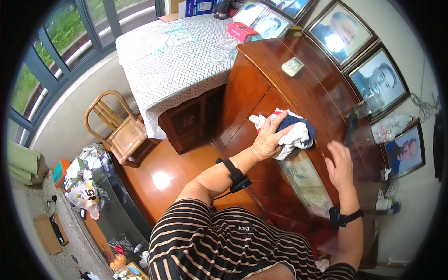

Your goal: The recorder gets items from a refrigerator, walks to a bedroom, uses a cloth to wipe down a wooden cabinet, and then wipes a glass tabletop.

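My left hand [270,137] grips a bunched cloth [296,134] in white, navy and a little red. The cloth lies against the upper front edge of a reddish-brown wooden cabinet [255,84], over part of its top. My right hand [340,164] is to the right, slightly blurred, holding nothing, with its fingers apart over the cabinet top. Below the cloth, a decorated panel [308,182] shows in the cabinet front. A small pale object [292,66] with dark markings lies farther along the cabinet top. Both wrists wear black straps.
Framed portraits [376,82] lean along the wall behind the cabinet. A glass jar [371,104] and a clear plastic bottle [393,128] stand close to them. A lace-covered table [175,66] adjoins the cabinet, with a red box [241,31] on it. A bamboo chair [126,138] stands left.
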Tool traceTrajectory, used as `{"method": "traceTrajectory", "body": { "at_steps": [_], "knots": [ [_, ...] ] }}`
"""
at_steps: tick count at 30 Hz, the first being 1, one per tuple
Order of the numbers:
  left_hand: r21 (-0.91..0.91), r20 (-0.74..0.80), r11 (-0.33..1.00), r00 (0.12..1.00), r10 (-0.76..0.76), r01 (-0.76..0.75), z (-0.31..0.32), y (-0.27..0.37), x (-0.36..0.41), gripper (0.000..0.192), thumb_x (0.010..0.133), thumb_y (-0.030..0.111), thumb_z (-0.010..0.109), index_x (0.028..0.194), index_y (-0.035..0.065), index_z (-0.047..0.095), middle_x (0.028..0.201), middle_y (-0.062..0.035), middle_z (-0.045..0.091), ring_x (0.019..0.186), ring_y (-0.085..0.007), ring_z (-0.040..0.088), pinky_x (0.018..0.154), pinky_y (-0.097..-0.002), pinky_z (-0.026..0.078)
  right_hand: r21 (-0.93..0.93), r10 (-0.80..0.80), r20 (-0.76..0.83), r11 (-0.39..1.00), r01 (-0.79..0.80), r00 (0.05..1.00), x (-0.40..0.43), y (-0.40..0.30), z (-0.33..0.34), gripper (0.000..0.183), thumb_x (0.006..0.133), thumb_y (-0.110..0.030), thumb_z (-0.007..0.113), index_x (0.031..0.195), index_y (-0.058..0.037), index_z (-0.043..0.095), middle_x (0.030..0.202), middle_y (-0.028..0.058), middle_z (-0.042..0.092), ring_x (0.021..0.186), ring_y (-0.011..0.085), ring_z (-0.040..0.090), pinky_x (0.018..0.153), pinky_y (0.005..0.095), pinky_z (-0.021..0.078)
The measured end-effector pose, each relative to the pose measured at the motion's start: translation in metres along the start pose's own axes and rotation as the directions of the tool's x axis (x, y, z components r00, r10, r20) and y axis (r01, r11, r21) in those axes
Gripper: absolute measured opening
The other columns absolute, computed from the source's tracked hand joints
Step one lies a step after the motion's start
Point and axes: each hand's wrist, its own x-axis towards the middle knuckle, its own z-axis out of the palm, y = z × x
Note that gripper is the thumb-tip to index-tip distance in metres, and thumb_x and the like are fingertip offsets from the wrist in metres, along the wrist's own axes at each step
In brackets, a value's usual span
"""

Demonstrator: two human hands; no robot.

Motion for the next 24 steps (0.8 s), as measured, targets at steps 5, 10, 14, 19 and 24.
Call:
{"method": "traceTrajectory", "body": {
  "at_steps": [5, 10, 14, 19, 24],
  "knots": [
    [0.073, -0.101, 0.993, 0.990, 0.096, -0.089, 0.000, -0.041, 0.004, 0.062, 0.062, 0.018, 0.078, 0.121, 0.0207, 0.059, 0.138, -0.0151, 0.042, 0.107, -0.0405, 0.049, 0.088, -0.0489, 0.043, 0.000, 0.010, 0.081, 1.000, -0.010, 0.997, -0.001, 0.002, 0.008, 0.047, 0.072, -0.012, 0.066, 0.117, -0.0023, 0.055, 0.123, 0.0165, 0.050, 0.108, 0.0370, 0.047, 0.095, 0.0442, 0.0382],
    [-0.011, -0.251, 0.999, 0.967, -0.050, 0.048, -0.016, -0.112, 0.019, 0.059, 0.064, 0.013, 0.075, 0.121, 0.0116, 0.057, 0.136, -0.0193, 0.044, 0.112, -0.0420, 0.048, 0.093, -0.0492, 0.042, -0.020, 0.036, 0.087, 0.999, -0.034, 0.996, 0.002, 0.006, 0.015, 0.047, 0.069, -0.011, 0.066, 0.114, -0.0023, 0.055, 0.122, 0.0160, 0.051, 0.107, 0.0357, 0.048, 0.095, 0.0443, 0.0382],
    [-0.295, -0.335, 0.861, 0.799, -0.500, 0.415, -0.036, -0.164, 0.048, 0.059, 0.077, 0.000, 0.067, 0.130, 0.0023, 0.042, 0.122, -0.0158, 0.050, 0.117, -0.0255, 0.048, 0.098, -0.0378, 0.040, -0.015, 0.048, 0.106, 0.999, -0.047, 0.993, 0.005, 0.011, 0.015, 0.047, 0.069, -0.011, 0.065, 0.114, -0.0014, 0.055, 0.121, 0.0169, 0.051, 0.107, 0.0361, 0.048, 0.095, 0.0438, 0.0380],
    [-0.090, -0.490, 0.951, 0.818, -0.300, 0.295, -0.026, -0.200, 0.032, 0.047, 0.082, -0.002, 0.060, 0.127, 0.0016, 0.046, 0.125, -0.0130, 0.052, 0.119, -0.0279, 0.047, 0.104, -0.0350, 0.033, -0.030, 0.020, 0.088, 0.999, -0.018, 0.996, 0.010, 0.014, 0.018, 0.045, 0.070, -0.012, 0.063, 0.114, -0.0013, 0.055, 0.121, 0.0173, 0.052, 0.107, 0.0365, 0.049, 0.095, 0.0432, 0.0387],
    [-0.022, -0.451, 0.793, 0.702, -0.552, 0.609, 0.033, -0.217, -0.087, 0.045, 0.084, 0.002, 0.056, 0.128, -0.0007, 0.047, 0.124, -0.0194, 0.055, 0.116, -0.0314, 0.052, 0.100, -0.0369, 0.037, -0.046, 0.023, 0.097, 0.999, -0.019, 0.995, 0.010, 0.013, 0.017, 0.045, 0.071, -0.016, 0.062, 0.113, -0.0021, 0.055, 0.120, 0.0178, 0.052, 0.105, 0.0368, 0.050, 0.094, 0.0425, 0.0406]
  ]
}}
